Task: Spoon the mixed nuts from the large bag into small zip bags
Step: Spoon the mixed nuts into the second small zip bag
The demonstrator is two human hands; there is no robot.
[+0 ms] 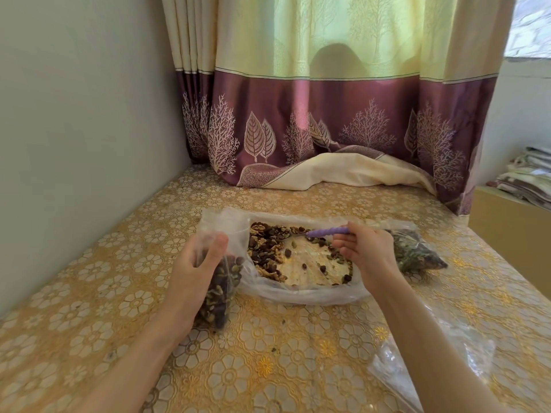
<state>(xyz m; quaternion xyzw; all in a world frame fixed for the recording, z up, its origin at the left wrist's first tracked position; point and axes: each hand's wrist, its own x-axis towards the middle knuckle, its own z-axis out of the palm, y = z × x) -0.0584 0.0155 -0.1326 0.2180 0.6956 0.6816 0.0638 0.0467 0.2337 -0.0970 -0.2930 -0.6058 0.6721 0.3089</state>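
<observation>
Purple-handled spoon (323,233) dips into the large bag (301,263), lying open on the table (89,293); mixed nuts (265,245) heaped in its left half. Right hand (366,251) pinches the handle from the bag's right side, wrist arched above it. Left hand (196,263) grips a part-filled small zip bag (220,281) against the bag's left edge, mouth up. Advice: scoop from the heap, keep the bowl level, hold the mouth wide. A filled bag (417,251) lies beyond the right edge.

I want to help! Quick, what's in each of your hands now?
Left hand: closed, holding a small zip bag partly filled with nuts.
Right hand: closed, holding the purple spoon over the large bag.
</observation>
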